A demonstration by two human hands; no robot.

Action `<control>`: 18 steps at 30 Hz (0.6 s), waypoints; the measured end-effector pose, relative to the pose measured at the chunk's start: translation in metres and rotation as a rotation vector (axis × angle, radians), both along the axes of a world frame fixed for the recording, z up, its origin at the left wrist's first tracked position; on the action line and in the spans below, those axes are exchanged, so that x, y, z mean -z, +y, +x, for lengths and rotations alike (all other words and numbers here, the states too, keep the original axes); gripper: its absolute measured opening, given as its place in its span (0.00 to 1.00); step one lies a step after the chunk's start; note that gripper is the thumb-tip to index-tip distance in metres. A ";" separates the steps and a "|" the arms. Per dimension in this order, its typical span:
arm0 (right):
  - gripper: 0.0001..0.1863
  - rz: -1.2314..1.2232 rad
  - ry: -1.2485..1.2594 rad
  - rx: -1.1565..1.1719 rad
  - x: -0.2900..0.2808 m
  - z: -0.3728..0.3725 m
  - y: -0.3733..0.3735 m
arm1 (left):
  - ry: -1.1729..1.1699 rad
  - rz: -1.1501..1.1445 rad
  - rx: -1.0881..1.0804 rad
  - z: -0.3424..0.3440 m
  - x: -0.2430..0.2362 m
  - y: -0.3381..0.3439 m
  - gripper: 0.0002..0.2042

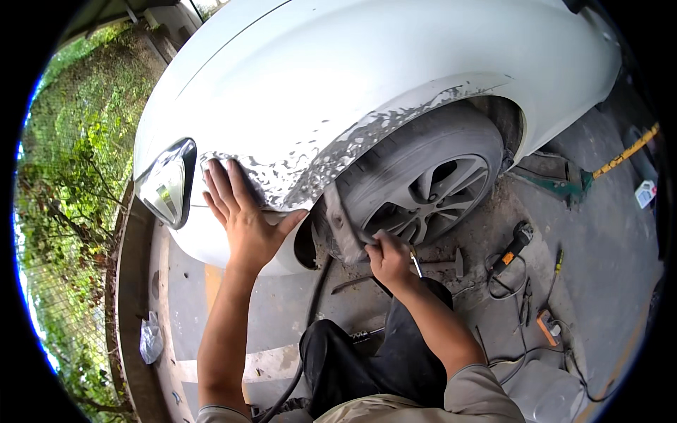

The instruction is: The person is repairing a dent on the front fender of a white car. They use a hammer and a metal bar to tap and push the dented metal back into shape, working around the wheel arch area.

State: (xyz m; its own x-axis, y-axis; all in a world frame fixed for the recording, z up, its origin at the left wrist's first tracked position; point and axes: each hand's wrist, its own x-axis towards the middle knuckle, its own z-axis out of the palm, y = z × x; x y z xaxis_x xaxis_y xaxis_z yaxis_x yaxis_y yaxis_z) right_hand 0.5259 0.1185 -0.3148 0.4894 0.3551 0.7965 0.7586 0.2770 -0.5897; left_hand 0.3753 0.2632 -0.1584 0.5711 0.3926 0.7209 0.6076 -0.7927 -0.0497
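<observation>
A white car's front fender (268, 84) fills the upper view, with a bare, mottled grey patch (345, 151) along the wheel arch. My left hand (243, 222) lies open on the panel beside the headlight (169, 183), fingertips on the patch's left end and thumb toward the arch edge. Closed in front of the tyre (430, 127), my right hand (390, 259) grips a dark bar-like tool (366, 237), its far end indistinct near a dusty grey strip (342, 225) at the wheel opening. A thin whitish stick (417, 266) shows just beside that hand; whether it is held I cannot tell.
On the floor at right lie a hammer (459, 263), a corded power tool (513, 248), a screwdriver (559, 261) and an orange power strip (549, 328). A green jack (564, 180) with a yellow handle stands behind the wheel. A black hose (315, 296) runs past my knees.
</observation>
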 end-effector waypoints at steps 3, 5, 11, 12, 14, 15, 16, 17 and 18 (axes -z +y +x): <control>0.09 0.081 0.066 0.091 -0.003 0.004 -0.005 | 0.024 -0.034 -0.021 0.005 -0.002 -0.006 0.66; 0.09 0.108 0.032 0.158 0.006 0.012 -0.001 | -0.021 -0.035 -0.005 0.013 -0.001 -0.009 0.69; 0.22 0.180 0.824 -0.482 -0.003 0.001 -0.014 | 0.009 -0.032 -0.122 0.045 -0.003 -0.034 0.67; 0.23 0.165 1.027 -0.621 -0.018 -0.008 -0.023 | 0.006 -0.039 -0.116 0.044 0.002 -0.033 0.67; 0.24 0.165 1.220 -0.875 -0.044 -0.016 -0.033 | 0.020 0.026 -0.068 0.035 -0.001 -0.027 0.67; 0.23 0.147 1.242 -0.935 -0.050 -0.013 -0.037 | 0.023 0.084 -0.005 0.031 -0.001 -0.024 0.64; 0.22 0.131 1.233 -1.003 -0.046 -0.009 -0.037 | 0.093 0.128 0.026 0.026 -0.010 -0.022 0.63; 0.22 0.101 1.222 -1.067 -0.040 -0.003 -0.040 | 0.159 0.159 0.054 0.023 -0.017 -0.020 0.61; 0.21 0.084 1.246 -1.153 -0.038 0.002 -0.044 | 0.204 0.191 0.079 0.022 -0.025 -0.020 0.60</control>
State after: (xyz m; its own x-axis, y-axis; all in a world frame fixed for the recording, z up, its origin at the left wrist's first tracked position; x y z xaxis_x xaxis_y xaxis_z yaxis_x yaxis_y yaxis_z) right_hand 0.5279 0.0744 -0.2767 0.3232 0.9269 0.1906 -0.7214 0.3717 -0.5843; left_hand 0.3969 0.2432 -0.1337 0.7353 0.2092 0.6446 0.5063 -0.8018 -0.3173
